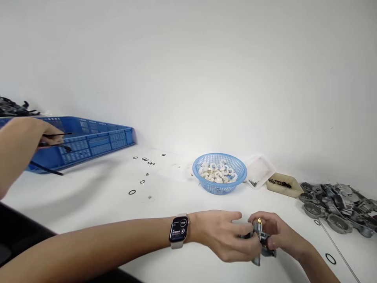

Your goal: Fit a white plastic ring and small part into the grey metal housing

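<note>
We can't make out the small grey metal part (260,241): the left hand (226,236) and right hand (277,234) cover most of it, so only a brass tip and a grey corner show. The smartwatch (178,231) screen is too small to read, and the contents of the beige tray (284,184) are just dark specks. The co-worker's hand (22,143) (far left) is cut off by the frame edge, as are the heap of grey castings (338,206) on the right and the dark clutter behind the blue crate (97,139).

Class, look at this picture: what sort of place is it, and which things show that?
Probably a small-parts assembly bench in a workshop: a pile of grey metal castings, a blue basket of white plastic pieces, and both hands holding a metal part.
</note>
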### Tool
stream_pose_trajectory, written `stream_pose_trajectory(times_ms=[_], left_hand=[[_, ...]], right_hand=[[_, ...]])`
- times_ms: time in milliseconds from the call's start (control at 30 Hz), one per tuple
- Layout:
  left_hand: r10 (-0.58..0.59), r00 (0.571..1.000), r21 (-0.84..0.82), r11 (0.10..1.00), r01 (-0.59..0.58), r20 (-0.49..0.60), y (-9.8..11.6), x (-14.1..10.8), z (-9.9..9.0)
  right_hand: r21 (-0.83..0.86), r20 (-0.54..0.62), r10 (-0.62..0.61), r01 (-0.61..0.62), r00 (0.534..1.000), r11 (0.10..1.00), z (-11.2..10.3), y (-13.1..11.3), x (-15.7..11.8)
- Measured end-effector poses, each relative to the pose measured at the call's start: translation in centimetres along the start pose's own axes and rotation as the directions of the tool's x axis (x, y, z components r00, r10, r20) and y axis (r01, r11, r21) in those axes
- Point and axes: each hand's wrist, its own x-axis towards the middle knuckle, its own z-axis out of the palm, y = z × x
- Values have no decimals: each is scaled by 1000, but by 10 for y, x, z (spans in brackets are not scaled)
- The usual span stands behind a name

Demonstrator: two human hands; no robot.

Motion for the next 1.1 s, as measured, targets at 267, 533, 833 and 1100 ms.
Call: stream_pose_trajectory(times_ms=[267, 533, 833, 1100], left_hand=[[-450, 872, -154, 864, 479, 192, 6, -29, 18], [-713, 379, -344, 202, 917, 591, 20, -38, 36], [-651, 505, -257, 443, 859, 566, 24, -47, 41], [-642, 521, -167, 529, 832, 563, 29, -44, 45]], right_hand=[[-512, -386, -194, -34, 902, 859, 6, -8, 4], [-677, -456, -276, -128, 846, 725, 11, 13, 16], [-597, -440, -181, -136, 879, 791, 15, 19, 13], [-741, -405, -61, -289, 912, 606, 5, 12, -3]])
